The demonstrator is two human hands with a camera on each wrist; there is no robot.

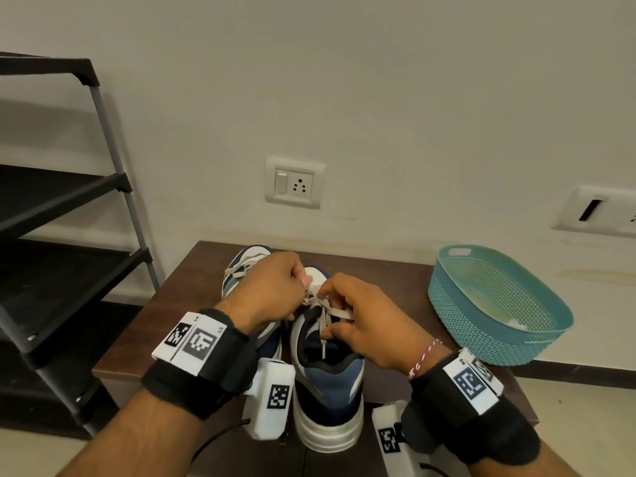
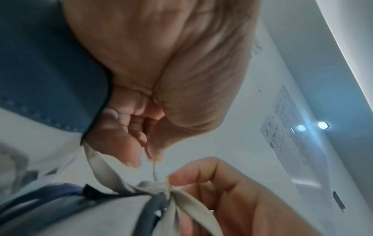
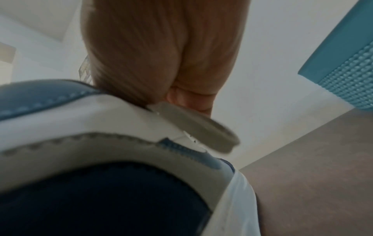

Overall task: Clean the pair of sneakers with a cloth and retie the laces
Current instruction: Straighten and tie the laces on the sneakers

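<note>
Two blue, navy and white sneakers stand side by side on a dark wooden table (image 1: 389,270), heels toward me. The right sneaker (image 1: 328,390) is nearer; the left sneaker (image 1: 241,270) lies partly under my left wrist. Both hands work the right sneaker's beige laces (image 1: 327,313) over its tongue. My left hand (image 1: 272,290) is curled and pinches a lace strand (image 2: 155,172). My right hand (image 1: 358,321) pinches the laces (image 2: 159,185) at the knot, and a lace loop (image 3: 201,126) hangs below it. No cloth is in view.
A teal perforated plastic basket (image 1: 499,304) stands at the table's right end. A black shoe rack (image 1: 62,218) rises on the left. The wall behind the table carries a switch socket (image 1: 294,182).
</note>
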